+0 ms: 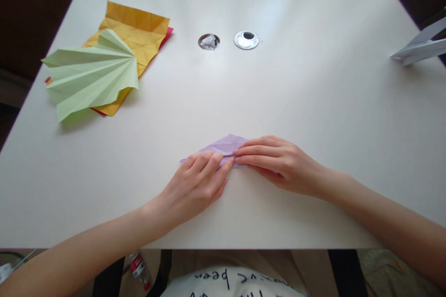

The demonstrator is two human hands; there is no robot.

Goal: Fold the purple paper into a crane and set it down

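Note:
A folded sheet of purple paper point(228, 143) lies on the white table in front of me, its peak pointing away and a narrow tip showing at the left. My left hand point(198, 178) presses on its near left part with the fingers bent. From the right, my right hand point(278, 160) rests over the paper's right part, fingers together and fingertips near the middle. The two hands almost meet at a fold. Both cover much of the paper, so its right end is hidden.
A pleated light green paper point(94, 72) lies over creased yellow paper point(139, 32) at the far left, with red paper point(167, 37) peeking out beneath. Two round table holes point(209, 41) sit at the back. A white object point(418, 48) stands at the right edge. A bottle point(138, 267) is below the table.

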